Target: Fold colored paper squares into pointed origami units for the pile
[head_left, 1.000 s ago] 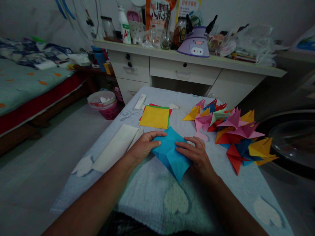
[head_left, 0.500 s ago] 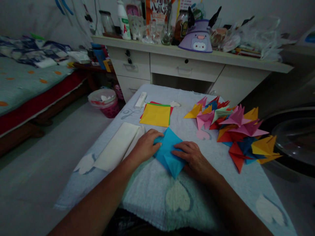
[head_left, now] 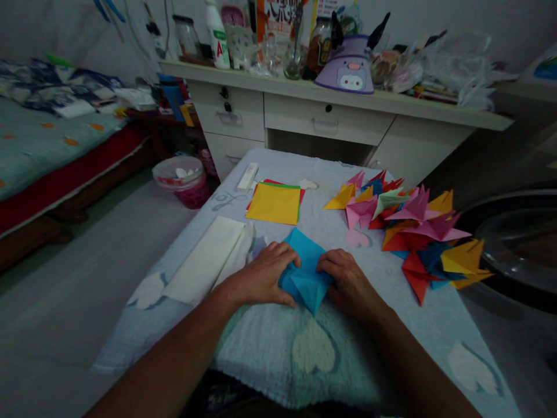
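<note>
Between my hands lies a sheet of blue origami paper [head_left: 308,277], partly folded, with creases across its lower half and one corner pointing towards me. My left hand [head_left: 272,273] grips its left edge, fingers curled over the top and thumb at the lower side. On the right edge, my right hand [head_left: 346,278] has its fingers bent onto the paper; its thumb is hidden. Beyond the blue sheet is a stack of square coloured paper [head_left: 273,203], yellow on top with red and green edges showing. Several folded paper cranes [head_left: 418,226] are heaped to the right.
A folded off-white sheet [head_left: 206,258] lies left of my hands on the cloth-covered table [head_left: 383,354]. A small white box [head_left: 248,176] sits near the far left corner. Behind stands a white desk [head_left: 322,116] with jars and bottles; a pink bin [head_left: 191,188] is on the floor.
My left hand has shifted down and right along the blue paper, its thumb now lower. The fingers of my right hand have curled in more at the right edge. The lower folds look slightly raised.
</note>
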`<state>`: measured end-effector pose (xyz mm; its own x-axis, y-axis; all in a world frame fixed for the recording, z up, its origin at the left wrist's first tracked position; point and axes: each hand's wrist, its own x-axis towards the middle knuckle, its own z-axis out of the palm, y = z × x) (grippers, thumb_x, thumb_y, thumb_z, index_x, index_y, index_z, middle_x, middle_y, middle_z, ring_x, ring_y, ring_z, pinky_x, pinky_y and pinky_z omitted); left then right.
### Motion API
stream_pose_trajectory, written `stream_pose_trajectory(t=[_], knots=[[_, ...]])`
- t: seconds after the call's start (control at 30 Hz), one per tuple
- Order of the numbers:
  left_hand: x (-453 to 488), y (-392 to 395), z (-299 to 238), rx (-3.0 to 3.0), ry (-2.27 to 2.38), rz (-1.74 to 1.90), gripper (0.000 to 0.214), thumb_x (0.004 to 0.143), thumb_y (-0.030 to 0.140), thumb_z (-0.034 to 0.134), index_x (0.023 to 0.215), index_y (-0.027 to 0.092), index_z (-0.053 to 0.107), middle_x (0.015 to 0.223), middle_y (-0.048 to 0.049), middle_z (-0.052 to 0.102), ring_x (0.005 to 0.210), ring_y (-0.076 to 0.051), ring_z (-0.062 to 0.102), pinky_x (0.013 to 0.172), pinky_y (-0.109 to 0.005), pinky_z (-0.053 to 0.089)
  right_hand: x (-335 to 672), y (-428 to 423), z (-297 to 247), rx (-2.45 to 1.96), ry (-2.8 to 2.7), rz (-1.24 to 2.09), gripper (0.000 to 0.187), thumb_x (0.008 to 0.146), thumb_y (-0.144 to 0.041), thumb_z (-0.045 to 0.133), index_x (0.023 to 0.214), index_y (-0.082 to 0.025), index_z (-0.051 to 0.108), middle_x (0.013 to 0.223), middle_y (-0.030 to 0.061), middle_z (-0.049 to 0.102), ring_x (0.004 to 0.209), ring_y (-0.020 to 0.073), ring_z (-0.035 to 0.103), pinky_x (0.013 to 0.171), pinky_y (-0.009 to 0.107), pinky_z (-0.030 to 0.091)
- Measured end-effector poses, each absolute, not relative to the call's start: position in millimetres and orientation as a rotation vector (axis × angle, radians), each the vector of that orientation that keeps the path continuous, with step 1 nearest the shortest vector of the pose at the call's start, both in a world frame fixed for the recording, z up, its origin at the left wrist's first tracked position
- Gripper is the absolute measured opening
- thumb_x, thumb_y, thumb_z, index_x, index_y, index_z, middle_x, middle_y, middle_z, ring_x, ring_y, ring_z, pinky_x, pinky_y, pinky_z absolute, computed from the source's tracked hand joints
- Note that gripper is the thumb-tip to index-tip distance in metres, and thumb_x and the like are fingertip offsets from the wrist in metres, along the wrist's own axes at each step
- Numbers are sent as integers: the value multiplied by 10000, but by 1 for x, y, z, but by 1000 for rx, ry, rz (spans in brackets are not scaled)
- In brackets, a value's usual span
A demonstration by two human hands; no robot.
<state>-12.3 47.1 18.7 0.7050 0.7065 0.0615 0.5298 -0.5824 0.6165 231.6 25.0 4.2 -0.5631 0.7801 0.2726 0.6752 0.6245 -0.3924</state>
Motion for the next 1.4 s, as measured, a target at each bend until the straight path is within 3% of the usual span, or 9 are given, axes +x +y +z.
stream_pose_trajectory(t=[0.23,0.53,0.7,0.8,1.03,1.17,1.4], knots=[[-12,45,19,2376,993,396,414,686,205,716,1050,220,519,1063,-56,524,1034,-266,475,944,-404,367,235,28,0,-1172,-2389,330,408,713,-42,552,1087,-172,652,1078,113,637,985,250,548,833,402,424],[-15,50,14,2380,1006,402,218,772,203,651,976,216,575,1004,-43,563,1001,-244,511,895,-370,380,241,33,-4,-1203,-2378,381,443,597,28,461,938,-190,641,1006,77,645,957,227,553,835,381,425],[-16,54,13,2341,1092,473,109,847,243,602,948,204,585,976,-57,598,969,-241,538,855,-362,401,240,34,-2,-1210,-2302,474,290,734,-43,489,942,-188,629,943,72,661,902,219,575,825,385,448],[-16,54,12,2313,1125,495,154,834,194,583,986,215,586,998,-58,611,975,-244,552,859,-369,413,239,35,-4,-1304,-2175,465,249,797,-96,494,973,-202,634,936,61,677,885,211,599,813,372,469],[-16,52,9,2235,1136,581,483,672,17,495,1101,232,549,1092,-61,611,1034,-244,567,908,-386,434,232,39,-6,-1449,-1990,443,226,831,-215,538,1043,-212,619,862,33,689,746,188,620,681,305,479],[-14,51,15,2154,1221,652,481,690,52,533,1134,237,509,1100,-58,624,999,-238,603,852,-356,457,231,39,-5,-1504,-1907,487,216,859,-267,535,1061,-213,587,738,-2,657,631,167,593,595,271,440],[-14,54,16,2083,1364,694,157,855,214,544,1011,237,545,914,-39,673,876,-237,645,747,-332,451,229,41,-5,-1593,-1804,469,274,857,-331,550,1096,-205,504,650,-49,551,578,151,548,580,259,407]])
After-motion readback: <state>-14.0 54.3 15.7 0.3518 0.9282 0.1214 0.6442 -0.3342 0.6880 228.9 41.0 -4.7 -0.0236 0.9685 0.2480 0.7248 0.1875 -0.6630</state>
